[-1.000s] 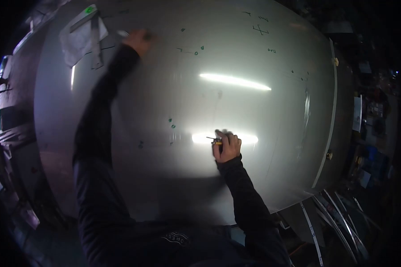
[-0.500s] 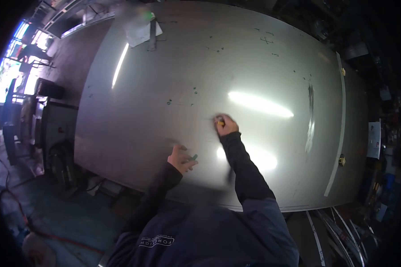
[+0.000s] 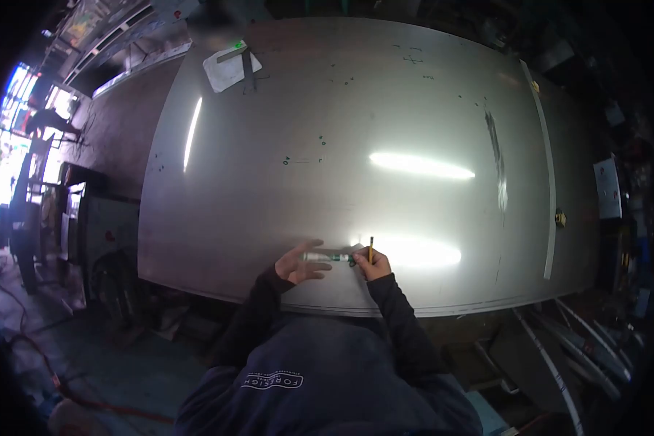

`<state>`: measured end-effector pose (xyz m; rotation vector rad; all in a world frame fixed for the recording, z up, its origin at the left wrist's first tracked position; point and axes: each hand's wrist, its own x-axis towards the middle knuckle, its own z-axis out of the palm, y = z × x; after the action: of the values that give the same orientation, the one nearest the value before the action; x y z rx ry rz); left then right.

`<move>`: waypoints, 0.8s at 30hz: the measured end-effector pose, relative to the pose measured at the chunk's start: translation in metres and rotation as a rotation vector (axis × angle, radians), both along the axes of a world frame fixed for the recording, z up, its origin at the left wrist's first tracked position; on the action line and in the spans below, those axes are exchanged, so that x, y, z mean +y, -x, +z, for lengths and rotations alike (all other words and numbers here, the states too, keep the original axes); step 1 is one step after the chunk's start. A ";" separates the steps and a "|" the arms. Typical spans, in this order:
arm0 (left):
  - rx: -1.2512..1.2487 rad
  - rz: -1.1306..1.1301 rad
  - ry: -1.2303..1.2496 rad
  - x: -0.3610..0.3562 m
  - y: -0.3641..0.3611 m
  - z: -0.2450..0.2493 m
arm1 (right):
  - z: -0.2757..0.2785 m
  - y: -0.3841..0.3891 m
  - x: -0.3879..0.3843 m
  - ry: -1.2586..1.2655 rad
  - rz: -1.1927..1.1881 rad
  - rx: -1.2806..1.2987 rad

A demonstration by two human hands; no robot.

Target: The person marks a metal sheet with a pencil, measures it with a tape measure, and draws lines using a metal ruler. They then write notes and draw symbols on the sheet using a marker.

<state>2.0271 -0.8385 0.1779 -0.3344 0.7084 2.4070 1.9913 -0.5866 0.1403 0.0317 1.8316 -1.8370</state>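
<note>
Green-tipped and white-barrelled, a marker (image 3: 325, 257) lay level near the steel sheet's (image 3: 385, 109) front edge, pinched by the left hand (image 3: 300, 264); the right hand (image 3: 374, 265) gripped an upright pencil (image 3: 371, 248).

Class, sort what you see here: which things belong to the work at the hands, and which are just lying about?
In use: left hand and right hand, marker between them, pencil in the right hand, metal sheet underneath.
Lying about: paper and square at the far corner; strip along the right edge.
</note>
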 end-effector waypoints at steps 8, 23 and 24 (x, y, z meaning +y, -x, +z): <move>0.380 -0.171 0.772 -0.029 0.008 -0.014 | 0.021 -0.034 -0.071 0.072 0.224 -0.091; -0.346 0.886 0.804 -0.114 0.132 -0.112 | 0.062 -0.034 -0.139 -0.843 -0.074 0.515; -0.493 0.948 0.623 -0.154 0.163 -0.063 | 0.064 -0.041 -0.127 -0.858 -0.131 0.559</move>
<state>1.8642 -0.9929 0.1147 -1.7844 1.2277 2.6326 2.0318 -0.7138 0.2043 -0.0582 2.9492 -1.0453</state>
